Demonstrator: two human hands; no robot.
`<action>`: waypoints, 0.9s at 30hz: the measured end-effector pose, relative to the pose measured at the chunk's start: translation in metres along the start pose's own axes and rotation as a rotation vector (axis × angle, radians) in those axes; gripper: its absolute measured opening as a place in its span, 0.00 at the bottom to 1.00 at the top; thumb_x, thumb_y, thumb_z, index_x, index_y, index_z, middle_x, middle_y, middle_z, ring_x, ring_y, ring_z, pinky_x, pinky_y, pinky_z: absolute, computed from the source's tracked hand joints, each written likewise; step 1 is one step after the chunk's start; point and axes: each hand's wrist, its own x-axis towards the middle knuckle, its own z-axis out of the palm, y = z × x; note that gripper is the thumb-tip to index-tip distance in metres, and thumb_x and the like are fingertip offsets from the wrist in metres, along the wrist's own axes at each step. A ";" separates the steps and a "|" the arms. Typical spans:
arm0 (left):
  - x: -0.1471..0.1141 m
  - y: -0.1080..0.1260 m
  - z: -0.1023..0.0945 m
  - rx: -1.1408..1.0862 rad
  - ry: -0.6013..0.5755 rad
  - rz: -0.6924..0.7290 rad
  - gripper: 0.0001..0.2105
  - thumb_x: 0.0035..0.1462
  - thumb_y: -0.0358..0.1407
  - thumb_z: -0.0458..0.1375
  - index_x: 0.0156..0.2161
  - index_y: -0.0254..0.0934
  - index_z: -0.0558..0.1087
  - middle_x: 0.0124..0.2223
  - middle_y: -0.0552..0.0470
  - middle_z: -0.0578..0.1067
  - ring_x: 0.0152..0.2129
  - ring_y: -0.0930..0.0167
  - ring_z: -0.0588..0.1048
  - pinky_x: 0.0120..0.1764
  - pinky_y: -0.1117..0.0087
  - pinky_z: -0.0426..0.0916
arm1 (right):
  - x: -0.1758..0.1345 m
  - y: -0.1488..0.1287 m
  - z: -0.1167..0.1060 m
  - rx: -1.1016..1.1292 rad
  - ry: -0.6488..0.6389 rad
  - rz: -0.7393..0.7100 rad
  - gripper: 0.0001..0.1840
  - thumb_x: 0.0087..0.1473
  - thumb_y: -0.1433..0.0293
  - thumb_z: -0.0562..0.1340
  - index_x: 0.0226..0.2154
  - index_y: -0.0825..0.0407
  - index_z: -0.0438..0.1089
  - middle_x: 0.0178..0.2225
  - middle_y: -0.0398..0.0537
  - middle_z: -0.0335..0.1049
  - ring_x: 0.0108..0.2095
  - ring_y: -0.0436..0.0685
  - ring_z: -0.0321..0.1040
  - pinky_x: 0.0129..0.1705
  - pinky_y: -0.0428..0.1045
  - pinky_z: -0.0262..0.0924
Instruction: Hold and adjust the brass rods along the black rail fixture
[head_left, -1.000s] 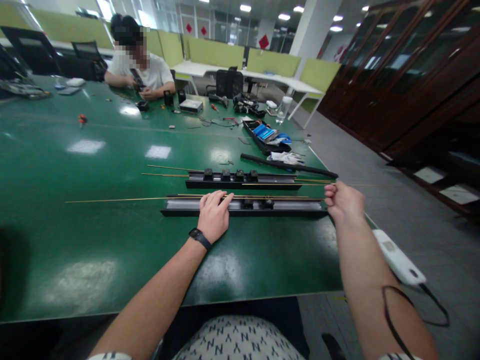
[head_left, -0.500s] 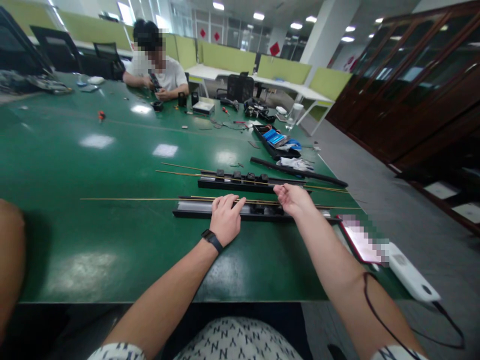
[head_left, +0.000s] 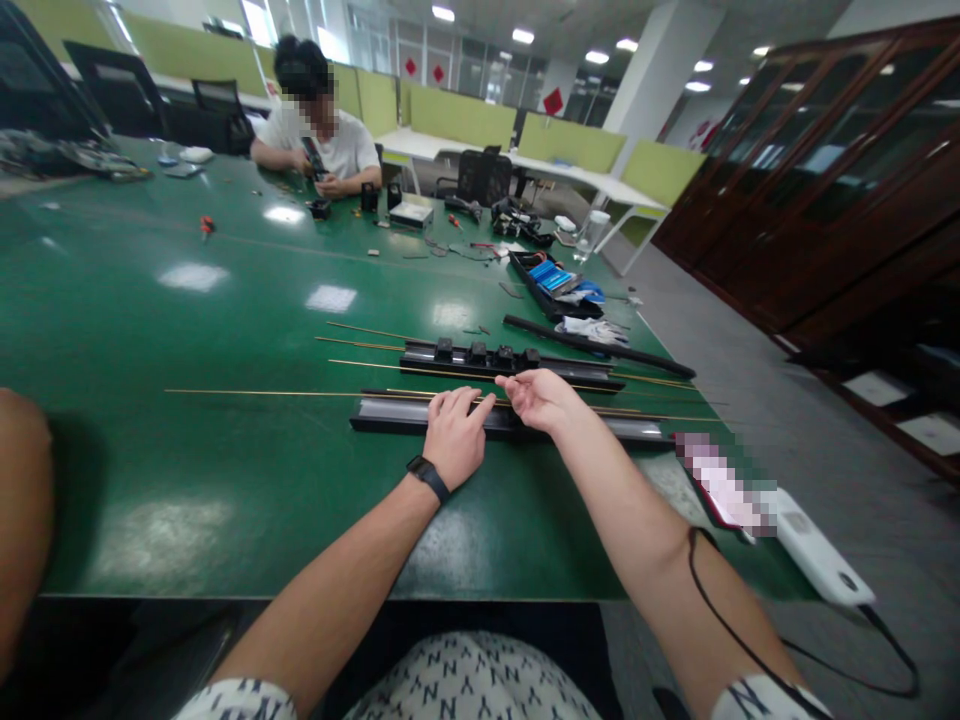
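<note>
My left hand (head_left: 456,436), with a dark band on its wrist, lies across the nearer black rail (head_left: 390,412). Its fingers are apart over the rail's far edge, close to thin brass-coloured rods. Just to the right, my right hand (head_left: 536,400) is closed in a pinch on a thin brass rod (head_left: 397,367), held above and slightly beyond this rail. That rod slants out to the left between the two rails. Behind it lies a second black rail (head_left: 577,370) carrying several small black blocks (head_left: 478,352). My right hand hides part of the nearer rail's middle.
A black tube (head_left: 645,357), white gloves (head_left: 589,330) and a black tray (head_left: 529,275) of blue items lie beyond the rails. To the right are a phone (head_left: 709,480) and a white cabled device (head_left: 817,545). A person (head_left: 322,140) handles a dark object across the table.
My right hand has moved left, closer to my left hand, and the pinched rod has shifted left and nearer to me. My left hand stays on the rail.
</note>
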 end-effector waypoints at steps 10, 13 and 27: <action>0.000 0.000 0.001 0.007 -0.004 0.000 0.23 0.62 0.28 0.52 0.61 0.44 0.71 0.59 0.44 0.74 0.59 0.59 0.68 0.62 0.51 0.56 | -0.004 -0.005 -0.002 0.043 -0.175 0.089 0.13 0.70 0.72 0.50 0.43 0.59 0.68 0.18 0.45 0.68 0.12 0.46 0.59 0.08 0.36 0.48; 0.000 0.000 0.001 0.013 0.000 -0.003 0.23 0.62 0.28 0.52 0.61 0.44 0.71 0.59 0.44 0.74 0.59 0.59 0.68 0.61 0.51 0.56 | -0.002 0.001 -0.003 -0.015 -0.184 0.000 0.11 0.69 0.74 0.51 0.40 0.57 0.68 0.20 0.48 0.72 0.14 0.47 0.64 0.08 0.36 0.45; 0.000 0.000 0.000 0.014 -0.002 0.000 0.22 0.63 0.29 0.52 0.60 0.44 0.71 0.59 0.45 0.74 0.59 0.60 0.68 0.62 0.53 0.55 | -0.021 0.029 -0.064 -0.323 -0.280 -0.564 0.13 0.56 0.63 0.68 0.41 0.53 0.74 0.28 0.45 0.77 0.15 0.48 0.68 0.08 0.39 0.45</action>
